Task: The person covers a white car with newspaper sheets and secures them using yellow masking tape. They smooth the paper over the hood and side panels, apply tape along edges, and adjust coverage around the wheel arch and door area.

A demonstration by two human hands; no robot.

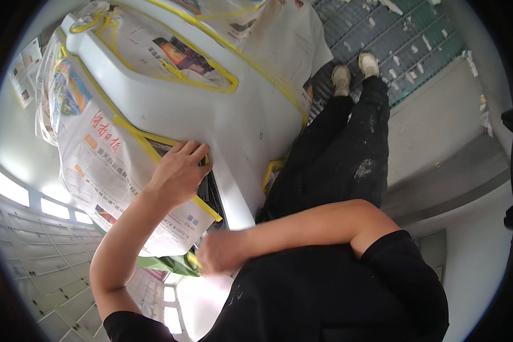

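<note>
My left hand [179, 174] rests on the edge of a pale grey-white vehicle body panel [233, 128]. Its fingers are bent and close together, pressing on a strip of yellow masking tape [150, 149] beside a dark gap [212, 196]. Newspaper sheets [111, 154] hang over the vehicle below that edge, taped along their border. Lower down, near a loose-looking tape end [216, 216], my right hand [222, 253] is bent inward and smeared by motion. Its fingers and anything in them cannot be made out.
More newspaper [273, 43] covers the upper right of the vehicle, and a taped-off panel [165, 54] lies above my left hand. Green sheeting [174, 263] shows beneath the newspaper. Paper scraps [414, 74] litter the grated floor [353, 28] near my shoes. A pale wall stands at right.
</note>
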